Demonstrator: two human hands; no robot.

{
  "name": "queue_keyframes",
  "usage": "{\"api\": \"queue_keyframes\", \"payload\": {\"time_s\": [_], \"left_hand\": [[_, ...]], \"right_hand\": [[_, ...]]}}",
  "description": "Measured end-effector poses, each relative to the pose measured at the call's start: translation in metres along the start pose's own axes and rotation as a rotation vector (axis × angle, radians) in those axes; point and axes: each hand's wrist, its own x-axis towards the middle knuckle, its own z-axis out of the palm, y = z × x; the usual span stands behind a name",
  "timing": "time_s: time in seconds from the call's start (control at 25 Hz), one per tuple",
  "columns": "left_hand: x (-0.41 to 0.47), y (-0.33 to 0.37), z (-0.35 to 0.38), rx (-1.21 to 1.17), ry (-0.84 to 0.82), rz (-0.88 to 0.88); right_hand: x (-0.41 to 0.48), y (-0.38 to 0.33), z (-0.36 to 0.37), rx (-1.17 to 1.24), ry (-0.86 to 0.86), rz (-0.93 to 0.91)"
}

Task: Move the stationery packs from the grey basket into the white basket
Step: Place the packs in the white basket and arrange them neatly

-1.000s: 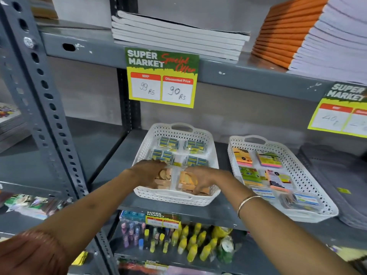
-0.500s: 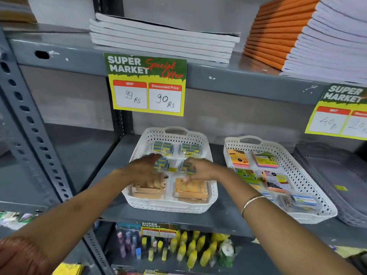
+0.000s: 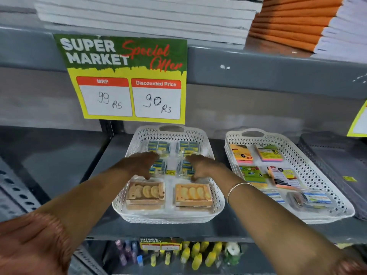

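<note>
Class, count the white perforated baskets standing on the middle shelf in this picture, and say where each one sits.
2. One white basket sits centre, under both hands, holding clear packs and orange boxes. The other white basket sits to its right, holding sticky-note pads. More could lie beyond the frame's right edge.

Clear stationery packs [image 3: 158, 167] flat in white basket [image 3: 216, 195], grey basket [image 3: 337, 165] rightmost

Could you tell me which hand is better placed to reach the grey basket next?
Probably the right hand: it sits nearer the grey basket at the shelf's right end, while the left hand sits farther off.
</note>
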Motion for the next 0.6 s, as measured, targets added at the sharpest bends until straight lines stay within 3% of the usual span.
{"api": "queue_keyframes", "payload": {"time_s": [0.4,0.48,0.6], "left_hand": [[0.002,-0.002,-0.002,-0.016,-0.011,0.047],[-0.002,0.009,-0.009,-0.046,0.003,0.039],[-0.008,0.039,-0.027,-0.14,0.229,0.055]], "right_hand": [[-0.005,-0.002,-0.005,0.066,0.001,-0.024],[-0.018,0.002,-0.016,0.136,0.08,-0.003],[-0.043,0.022,-0.043,0.246,0.338,0.005]]}}
